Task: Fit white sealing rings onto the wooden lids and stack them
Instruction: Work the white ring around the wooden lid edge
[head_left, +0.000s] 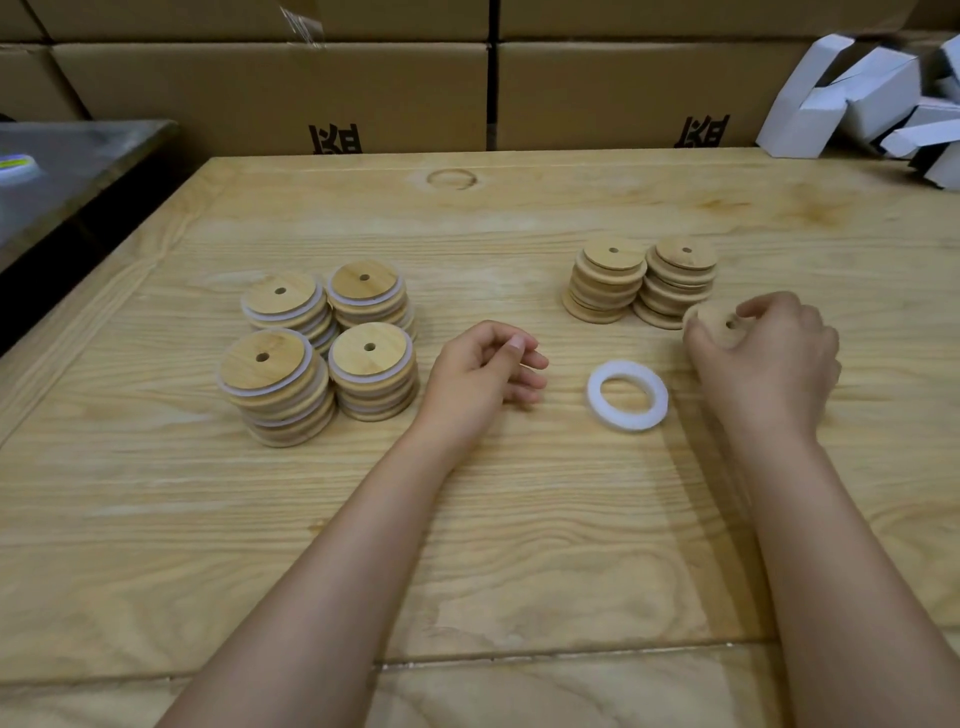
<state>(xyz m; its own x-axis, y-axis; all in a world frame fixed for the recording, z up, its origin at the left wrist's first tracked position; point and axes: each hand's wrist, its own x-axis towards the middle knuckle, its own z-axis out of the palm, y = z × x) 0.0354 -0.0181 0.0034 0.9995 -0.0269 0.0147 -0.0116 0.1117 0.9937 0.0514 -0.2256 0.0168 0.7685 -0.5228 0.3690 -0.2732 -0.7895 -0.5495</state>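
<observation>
Right hand (769, 358), right of centre frame: fingers and thumb curled round one wooden lid (710, 322), held tilted with its centre hole showing; the palm hides the lid's right part. The lid sits just in front of the two stacks of bare lids (610, 275); whether it touches the nearer stack cannot be told. White sealing ring (628, 420) lies flat on the table (467, 519), below and left of the held lid, just beside the right hand's thumb side, apart from it. Left hand (478, 371), centre frame: fingers loosely curled, holding nothing, left of the ring. Four stacks of ringed lids (371, 364) stand close together in a square left of that hand. Cardboard boxes (260, 88) line the top of the frame; white cartons (857, 93) upper right.
</observation>
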